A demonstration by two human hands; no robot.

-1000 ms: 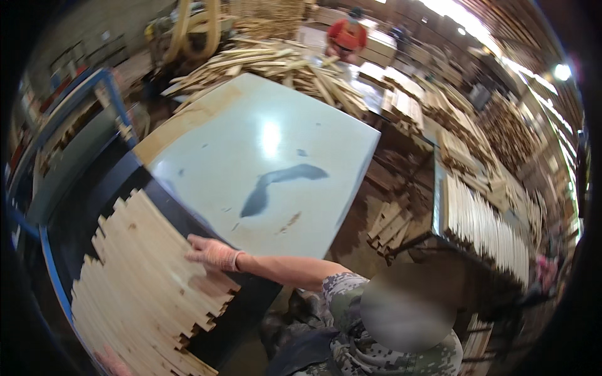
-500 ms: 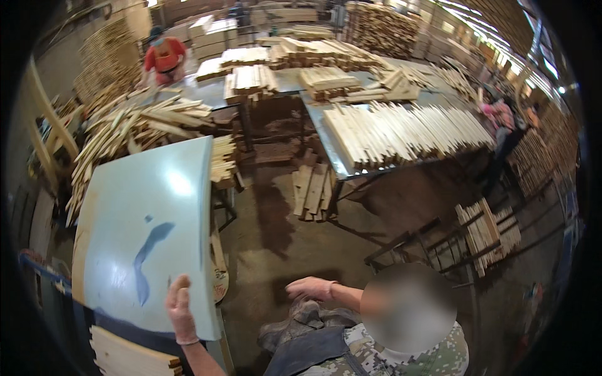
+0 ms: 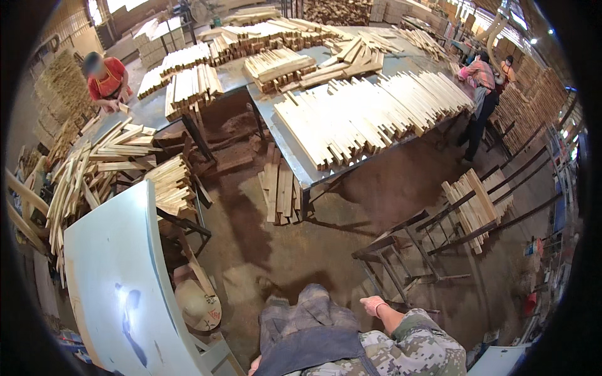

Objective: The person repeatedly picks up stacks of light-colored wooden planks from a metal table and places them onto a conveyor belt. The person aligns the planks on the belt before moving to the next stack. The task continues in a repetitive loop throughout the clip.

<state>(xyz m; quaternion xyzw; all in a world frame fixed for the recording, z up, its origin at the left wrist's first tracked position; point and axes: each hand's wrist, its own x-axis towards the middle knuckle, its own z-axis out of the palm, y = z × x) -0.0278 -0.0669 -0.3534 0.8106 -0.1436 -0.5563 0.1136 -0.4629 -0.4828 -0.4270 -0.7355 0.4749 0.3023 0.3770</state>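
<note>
My right hand (image 3: 374,306), in a pale glove, hangs in front of the camouflage sleeve over the floor. Its fingers are loosely extended and nothing shows in them. Of my left hand (image 3: 254,364) only a small part appears at the lower edge, beside the dark apron (image 3: 313,351); its fingers are hidden. To the left stands a pale blue, smooth-topped table (image 3: 113,244) with a dark smear on its surface. Neither hand touches it visibly. Beside its right edge sits a round off-white object (image 3: 197,306) with red marks.
Ahead, a metal-topped table (image 3: 285,147) bears rows of wooden strips (image 3: 376,113). Loose strips (image 3: 94,169) heap at left. Short boards (image 3: 279,188) lean below the table. A dark metal rack (image 3: 401,244) holds strips at right. One worker (image 3: 110,81) stands far left, others (image 3: 480,94) far right.
My view has turned right and the blue-topped table sits lower left. My left hand has dropped from beside that table to the lower edge. My right hand has moved right, away from the apron.
</note>
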